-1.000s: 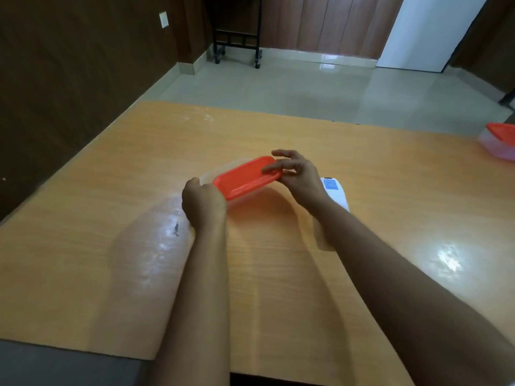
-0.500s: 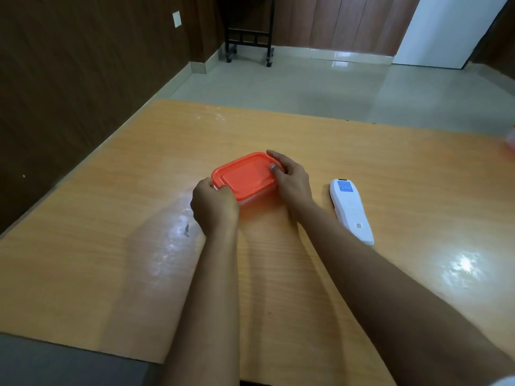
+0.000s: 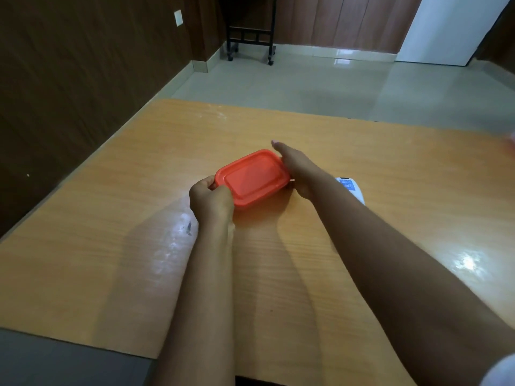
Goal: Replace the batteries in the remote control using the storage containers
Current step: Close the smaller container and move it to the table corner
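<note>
A small storage container with an orange lid (image 3: pixel 252 176) sits on the wooden table (image 3: pixel 390 168) in the middle of the head view. The lid lies flat on the box. My left hand (image 3: pixel 210 197) grips the container's near left corner. Against its right end rests my right hand (image 3: pixel 299 169), fingers stretched along the far edge. A white remote control (image 3: pixel 350 188) lies on the table just right of that hand, mostly hidden behind my right forearm.
The table's left edge runs close to a dark wood-panelled wall (image 3: pixel 69 79). Beyond the far edge is tiled floor (image 3: pixel 292 84) with a black wheeled stand (image 3: pixel 249 40). A blurred reddish thing (image 3: pixel 511 140) shows at the right border.
The lid, tilted up a second ago, now lies flat on the box. My right hand slid from the top of the lid to its right end. The camera shifted slightly.
</note>
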